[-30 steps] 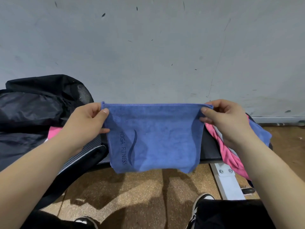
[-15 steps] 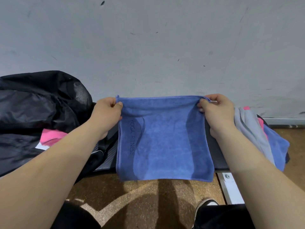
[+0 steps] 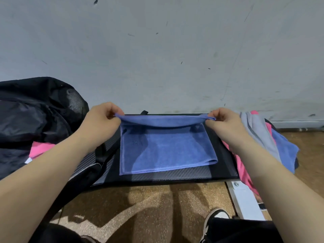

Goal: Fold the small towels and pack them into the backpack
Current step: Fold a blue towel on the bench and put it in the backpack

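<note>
A blue towel [image 3: 166,151] lies mostly flat on the black bench pad [image 3: 175,175], its far edge lifted. My left hand [image 3: 101,120] pinches the far left corner and my right hand [image 3: 226,125] pinches the far right corner, so the raised edge sags between them. The black backpack [image 3: 38,111] sits open at the left, with a pink towel [image 3: 41,149] showing inside it. A heap of loose towels, grey [image 3: 257,134], pink [image 3: 243,171] and blue [image 3: 284,149], hangs over the bench's right end.
A grey wall [image 3: 157,50] rises just behind the bench. The bench's white metal leg [image 3: 245,199] stands on the brown floor [image 3: 149,207] at the lower right. My shoe [image 3: 215,218] and dark trouser legs are at the bottom edge.
The blue towel, held hanging in the air before, has been lowered onto the bench pad. Both hands moved forward and down and still grip its far corners.
</note>
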Motion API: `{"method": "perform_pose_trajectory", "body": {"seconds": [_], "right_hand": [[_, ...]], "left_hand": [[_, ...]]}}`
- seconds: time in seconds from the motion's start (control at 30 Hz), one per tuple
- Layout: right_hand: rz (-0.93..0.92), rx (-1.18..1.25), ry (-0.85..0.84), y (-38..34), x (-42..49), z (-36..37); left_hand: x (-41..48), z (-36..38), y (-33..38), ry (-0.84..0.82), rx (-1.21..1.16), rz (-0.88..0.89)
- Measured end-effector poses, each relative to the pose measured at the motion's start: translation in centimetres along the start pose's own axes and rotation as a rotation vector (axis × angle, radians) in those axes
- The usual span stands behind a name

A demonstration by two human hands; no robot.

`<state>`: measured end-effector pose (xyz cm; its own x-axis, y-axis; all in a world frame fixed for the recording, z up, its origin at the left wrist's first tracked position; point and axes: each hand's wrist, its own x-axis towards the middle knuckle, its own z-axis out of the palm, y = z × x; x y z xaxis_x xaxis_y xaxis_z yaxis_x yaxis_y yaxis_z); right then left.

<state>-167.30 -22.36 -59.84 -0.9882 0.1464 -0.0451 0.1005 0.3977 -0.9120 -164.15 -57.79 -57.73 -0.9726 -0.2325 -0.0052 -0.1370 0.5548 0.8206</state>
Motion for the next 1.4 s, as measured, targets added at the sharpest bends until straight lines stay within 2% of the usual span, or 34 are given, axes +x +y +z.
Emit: {"method": "perform_pose_trajectory", "body": {"seconds": [0.13,0.23,0.47,0.6,0.67,0.73,0.8,0.87,1.0,1.13,1.23,1.3,1.4], "right_hand": [[0.030,-0.242,-0.214,1.0,-1.9,-2.5],[0.060,-0.454,-0.413,1.2,-3.1,-3.7],[0.069,-0.690,-0.457,1.1,-3.5,-3.4],[0.128,-0.832,-0.567,0.7,-3.1,-2.9],[0.149,-0.854,-0.591,0.2,-3.0,-2.8],[0.124,-0.825,-0.501,0.0,-2.5,-2.5],[0.064,-0.738,-0.339,0.0,-1.9,-1.8],[0.047,-0.635,-0.216,0.4,-1.4,-0.7],[0.093,-0.519,-0.129,1.2,-0.4,1.6],[0.239,-0.332,-0.079,1.7,0.4,2.7],[0.301,-0.257,-0.076,1.8,0.7,2.9],[0.328,-0.181,-0.076,1.7,0.9,2.7],[0.315,-0.064,-0.091,0.9,1.1,2.1]], "left_hand": [[-3.6,-1.3,-0.7,-0.238,0.256,0.160],[-5.4,-1.5,-2.5,-0.346,0.346,0.211],[-6.8,-0.9,-3.2,-0.462,0.467,0.267],[-6.5,-0.7,-2.8,-0.634,0.558,0.205],[-5.8,-0.5,-2.1,-0.591,0.544,0.179],[-4.9,-0.2,-1.7,-0.431,0.531,0.212],[-3.7,0.3,-1.8,-0.271,0.508,0.242],[-2.6,0.9,-2.2,-0.209,0.491,0.228],[-1.0,2.4,-2.5,-0.248,0.498,0.169],[0.0,3.7,-2.2,-0.352,0.701,0.058],[0.4,3.5,-2.0,-0.323,0.724,-0.023],[0.4,2.9,-2.0,-0.303,0.666,-0.083],[0.2,2.0,-1.5,-0.252,0.388,-0.159]]}}
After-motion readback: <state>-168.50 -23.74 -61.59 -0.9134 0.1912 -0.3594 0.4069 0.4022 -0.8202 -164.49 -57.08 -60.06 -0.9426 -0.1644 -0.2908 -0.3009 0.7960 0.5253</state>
